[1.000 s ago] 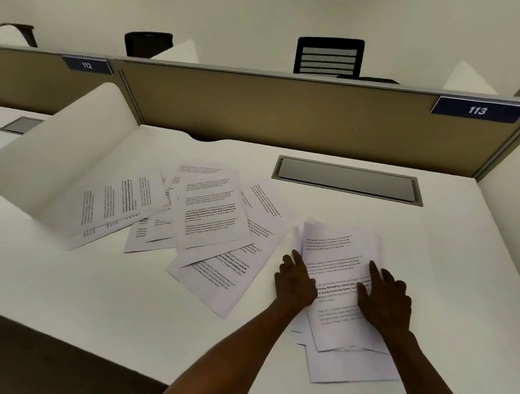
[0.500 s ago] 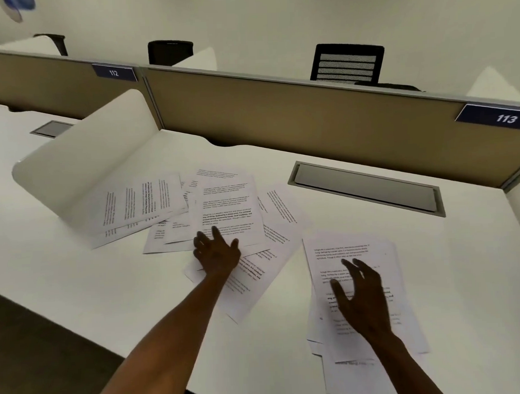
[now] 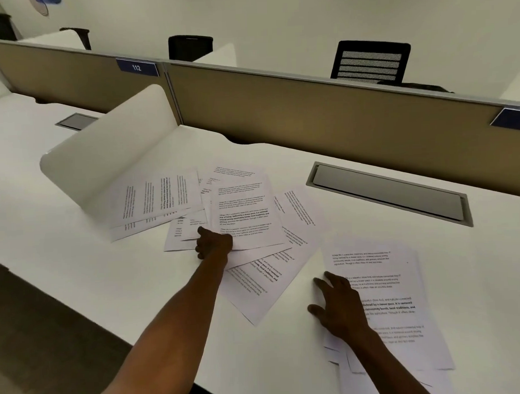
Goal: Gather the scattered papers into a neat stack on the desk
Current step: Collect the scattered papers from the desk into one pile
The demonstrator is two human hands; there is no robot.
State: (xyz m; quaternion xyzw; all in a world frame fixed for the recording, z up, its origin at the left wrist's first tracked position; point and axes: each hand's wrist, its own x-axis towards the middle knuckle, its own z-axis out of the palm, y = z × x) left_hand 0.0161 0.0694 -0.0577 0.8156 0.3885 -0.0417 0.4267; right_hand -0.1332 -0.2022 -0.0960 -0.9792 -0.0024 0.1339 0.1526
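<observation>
Several printed sheets lie fanned across the white desk [image 3: 79, 285]. My left hand [image 3: 214, 245] is closed on the near left corner of the top printed sheet [image 3: 244, 218], which lifts slightly off the scattered papers [image 3: 155, 200] under it. To the right lies a rough stack of papers [image 3: 386, 298], its lower sheets sticking out askew. My right hand [image 3: 339, 306] rests flat with fingers spread on the stack's left edge. More sheets [image 3: 265, 288] lie between the two hands.
A white curved side divider [image 3: 104, 161] stands at the left, touching the leftmost sheets. A grey cable hatch [image 3: 388, 192] is set in the desk behind the stack. A tan partition [image 3: 309, 112] bounds the far edge. The desk's near edge drops off at lower left.
My left hand left the stack, reached left onto the scattered papers and closed on the top sheet's corner. My right hand slid to the stack's left edge. The view swung left.
</observation>
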